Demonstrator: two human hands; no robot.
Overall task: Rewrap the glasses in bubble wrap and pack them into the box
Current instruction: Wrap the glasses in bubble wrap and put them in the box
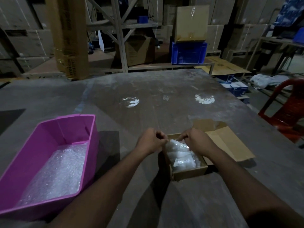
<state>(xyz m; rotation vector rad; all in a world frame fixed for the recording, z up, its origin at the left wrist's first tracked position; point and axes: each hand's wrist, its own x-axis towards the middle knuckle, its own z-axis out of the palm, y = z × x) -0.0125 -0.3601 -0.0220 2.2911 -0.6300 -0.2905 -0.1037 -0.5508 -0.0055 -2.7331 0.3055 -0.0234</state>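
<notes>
- Gripping: left hand (150,141), lower centre of frame, fingers curled tight, pinching the top edge of the bubble-wrapped bundle (180,154).
- Right hand (196,140), just right of it, fingers curled onto the same bundle's top; both hands touch the wrap.
- Bundle sits inside the open cardboard box (190,172), lower centre-right, flap (230,142) folded out to the right.
- Pink bin (49,137), lower left, holds loose bubble wrap (57,175).
- Grey table (164,89) extends toward upper frame; red chair (286,102) at right edge.
</notes>
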